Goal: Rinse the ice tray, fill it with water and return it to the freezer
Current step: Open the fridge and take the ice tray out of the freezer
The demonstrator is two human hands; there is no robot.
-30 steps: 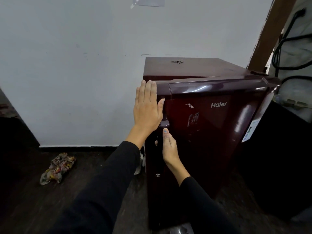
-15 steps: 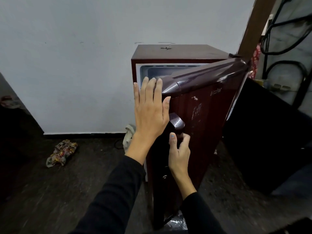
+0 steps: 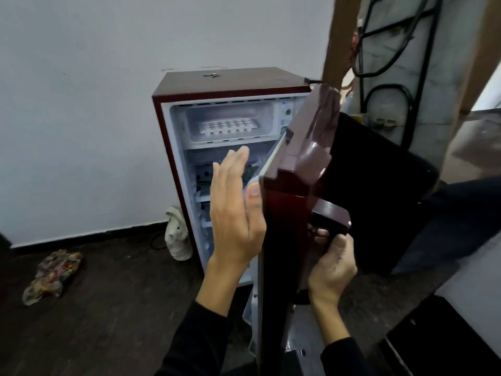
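The right hand point(image 3: 332, 263) has its fingers curled around the door handle point(image 3: 331, 216). The left hand point(image 3: 235, 210) lies flat with straight fingers, its thumb against the edge of the maroon fridge door point(image 3: 292, 191), which stands wide open. One white ice tray point(image 3: 227, 126) sits in the freezer compartment point(image 3: 267, 118) at the top of the single small fridge point(image 3: 233, 80). One crumpled rag point(image 3: 51, 275) lies on the dark floor point(image 3: 108, 308).

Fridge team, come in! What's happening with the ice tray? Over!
Left hand flat on maroon fridge door edge, right hand gripping its handle. White plastic ice tray in freezer compartment. Nothing blocking it.
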